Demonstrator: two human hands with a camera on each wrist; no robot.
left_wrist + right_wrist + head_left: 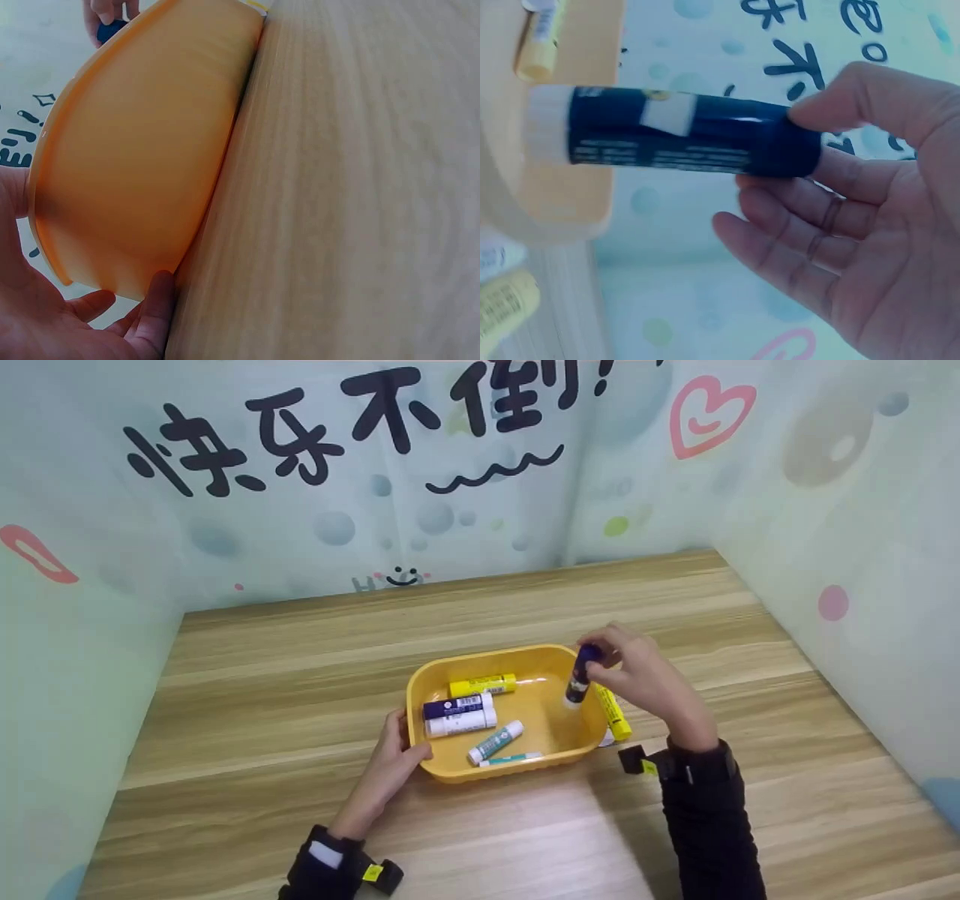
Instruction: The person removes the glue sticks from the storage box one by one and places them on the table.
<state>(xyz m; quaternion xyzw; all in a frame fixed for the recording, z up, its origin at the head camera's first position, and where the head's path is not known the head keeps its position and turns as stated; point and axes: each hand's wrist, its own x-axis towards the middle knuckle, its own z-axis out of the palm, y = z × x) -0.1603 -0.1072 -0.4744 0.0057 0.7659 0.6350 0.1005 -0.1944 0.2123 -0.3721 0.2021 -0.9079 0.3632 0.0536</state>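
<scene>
A yellow plastic basket [540, 757] stands on the wooden table with several glue sticks in it. My left hand [390, 757] grips its left end, the thumb over the rim and the fingers along the outer wall [142, 150]. Between thumb and fingers my right hand [637, 667] pinches a dark blue glue stick [682, 131] by one end, its white end tilted down over the basket's right side. Inside lie a yellow glue stick [484, 685], a purple one [454, 706], a white one [461, 723], and a teal-and-white one [495, 742] beside a thin teal-and-white stick [511, 760].
Just outside the basket's right end lies another yellow glue stick [615, 716], with a white object [607, 737] partly hidden by it. Printed fabric walls [300, 532] close off the back and both sides of the wooden table [262, 720].
</scene>
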